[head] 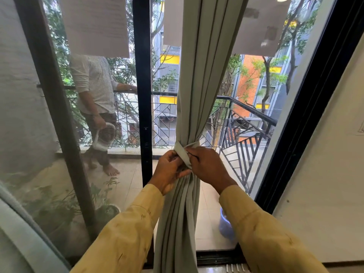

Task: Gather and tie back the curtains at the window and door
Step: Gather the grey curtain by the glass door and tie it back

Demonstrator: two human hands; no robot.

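Both hands meet at the curtain's waist in the head view (the only view I have). The curtain hangs in front of the glass door, bunched into a narrow bundle of pleats. The tie-back strap is wrapped round it just above my knuckles.

My left hand curls round the bundle from the left, fingers closed on the folds. My right hand comes in from the other side with fingers bent, pinching the strap's loose end. My hands cover the place where the ends meet, so I cannot tell whether they are fastened.

I judge the cloth soft, limp and fairly light (nothing here to break). The pleats would likely slump and fan out if I let go. The narrow waist seems the best place to hold the bundle, with the strap pinched close to where its ends cross.

Beyond the glass a person stands by the balcony railing, well apart from my work.
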